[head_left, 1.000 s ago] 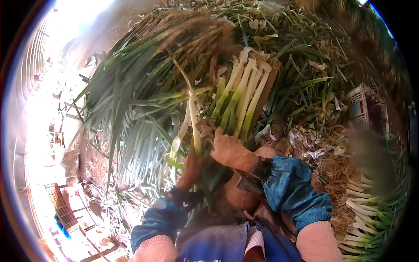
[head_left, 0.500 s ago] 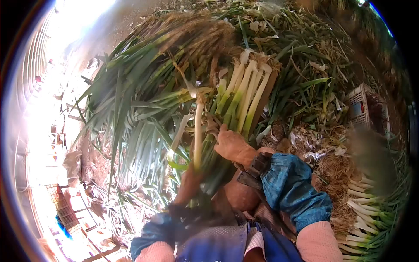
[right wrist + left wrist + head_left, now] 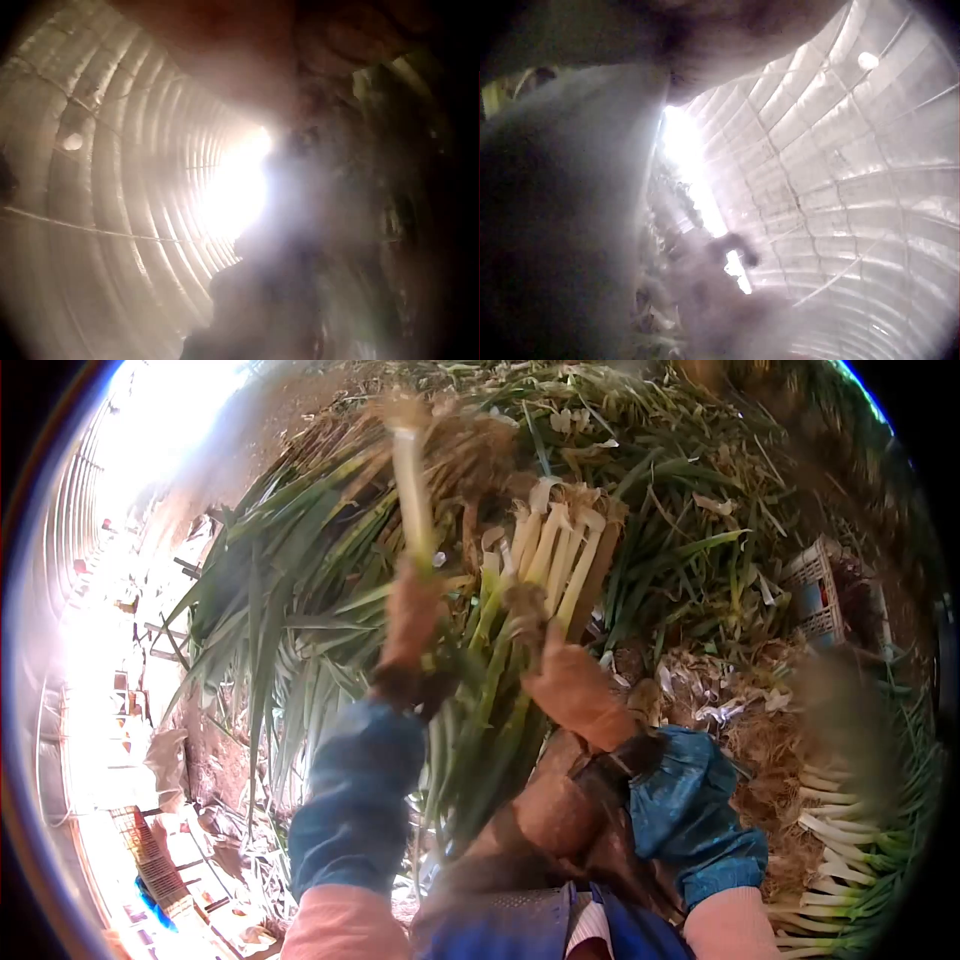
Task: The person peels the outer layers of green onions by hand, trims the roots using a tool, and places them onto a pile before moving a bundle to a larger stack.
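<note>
In the head view my left hand (image 3: 410, 620) grips a leek (image 3: 412, 490), its white shaft upright and its root end at the top, blurred. My right hand (image 3: 580, 695) is to the right, fingers curled, beside a limp brownish strip of leaf (image 3: 527, 610) that it appears to pinch. Just beyond lies a bundle of leeks (image 3: 565, 555), white ends pointing away and green leaves running back toward my lap. Both wrist views are hazy; part of the left hand (image 3: 742, 37) and of the right hand (image 3: 240, 52) fills their tops.
A heap of untrimmed leeks (image 3: 300, 550) spreads at the left, with leaf scraps (image 3: 700, 510) behind. At the lower right runs a row of cleaned leeks (image 3: 835, 860). Plastic crates (image 3: 815, 595) stand at the right and lower left. A ribbed plastic tunnel wall (image 3: 855, 195) curves alongside.
My left hand has risen and moved away from my body, carrying the leek up over the heap. The right hand has shifted slightly right and down, with the brownish strip alongside it.
</note>
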`<state>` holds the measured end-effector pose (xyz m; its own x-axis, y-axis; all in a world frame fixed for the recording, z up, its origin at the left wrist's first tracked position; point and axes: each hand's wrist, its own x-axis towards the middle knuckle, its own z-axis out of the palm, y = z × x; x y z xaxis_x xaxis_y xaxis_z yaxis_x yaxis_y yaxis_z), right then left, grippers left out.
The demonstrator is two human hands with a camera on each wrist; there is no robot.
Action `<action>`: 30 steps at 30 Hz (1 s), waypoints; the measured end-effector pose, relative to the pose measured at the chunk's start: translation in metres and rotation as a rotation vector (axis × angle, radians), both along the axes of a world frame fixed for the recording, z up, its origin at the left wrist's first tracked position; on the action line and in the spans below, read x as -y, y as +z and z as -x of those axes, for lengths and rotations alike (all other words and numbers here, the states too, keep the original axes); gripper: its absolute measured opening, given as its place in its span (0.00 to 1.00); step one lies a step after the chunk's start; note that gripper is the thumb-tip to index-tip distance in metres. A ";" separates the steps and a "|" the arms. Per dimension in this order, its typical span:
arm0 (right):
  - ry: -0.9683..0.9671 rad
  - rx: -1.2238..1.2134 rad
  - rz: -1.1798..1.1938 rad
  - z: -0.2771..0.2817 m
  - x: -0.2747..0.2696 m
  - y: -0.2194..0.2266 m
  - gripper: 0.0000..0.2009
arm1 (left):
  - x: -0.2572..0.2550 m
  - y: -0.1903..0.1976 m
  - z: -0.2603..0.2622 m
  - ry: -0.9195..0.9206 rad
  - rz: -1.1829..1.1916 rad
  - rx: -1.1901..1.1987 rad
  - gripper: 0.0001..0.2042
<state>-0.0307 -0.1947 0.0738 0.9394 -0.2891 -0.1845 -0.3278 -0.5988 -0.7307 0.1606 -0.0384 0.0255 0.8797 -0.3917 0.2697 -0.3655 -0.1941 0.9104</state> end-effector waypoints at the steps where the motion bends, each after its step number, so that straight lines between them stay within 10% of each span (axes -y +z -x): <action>1: -0.057 0.005 -0.004 -0.002 0.009 0.006 0.25 | 0.022 -0.014 0.007 -0.014 -0.111 -0.105 0.12; 5: -0.033 0.031 0.004 -0.008 0.019 -0.014 0.24 | 0.064 -0.061 0.032 -0.133 -0.568 0.122 0.12; 7: -0.078 -0.025 0.073 -0.014 0.026 -0.035 0.25 | 0.067 0.003 0.045 -0.106 -0.819 0.040 0.11; 9: -0.059 -0.021 0.144 -0.020 0.032 -0.049 0.28 | 0.017 -0.047 -0.017 -0.013 -0.329 0.409 0.15; 11: -0.003 0.014 0.125 -0.018 0.025 -0.036 0.26 | -0.027 -0.008 -0.057 0.165 -0.849 0.555 0.19; 17: 0.098 0.008 0.031 -0.018 0.007 -0.030 0.28 | -0.110 -0.022 -0.083 0.209 -1.309 0.376 0.22; 30: 0.356 -0.047 -0.008 -0.024 -0.058 -0.019 0.26 | -0.088 -0.026 0.083 -0.204 -1.051 0.095 0.15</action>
